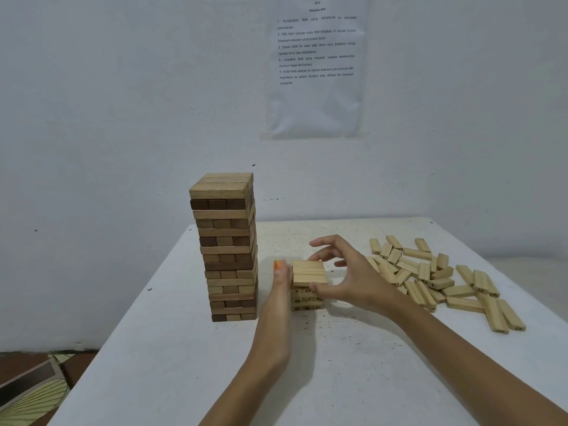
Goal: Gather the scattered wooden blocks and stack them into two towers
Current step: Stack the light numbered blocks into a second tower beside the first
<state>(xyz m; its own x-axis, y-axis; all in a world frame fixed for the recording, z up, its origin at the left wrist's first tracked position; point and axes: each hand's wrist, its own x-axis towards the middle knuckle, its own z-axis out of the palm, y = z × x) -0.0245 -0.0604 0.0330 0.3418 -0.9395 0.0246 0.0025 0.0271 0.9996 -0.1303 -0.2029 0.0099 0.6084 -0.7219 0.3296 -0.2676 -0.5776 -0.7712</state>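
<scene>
Tower number one [227, 247] stands tall on the left of the table [307, 379], many layers of dark and pale wood, squared up and looking complete. Just to its right, apart from it, the second tower [308, 284] is only a few layers high, so this job is roughly at the halfway mark. The left hand [281, 284] lies flat, fingers straight, pressed against the short stack's left face. The right hand [347, 278] arches over the top layer, thumb on the near edge and a finger on the far edge, pinching it as if to line it up, with the forefinger lifted clear. Off to the right, a big heap of loose blocks [430, 278] waits on the tabletop, well apart from both towers: plenty left to gather and stack
</scene>
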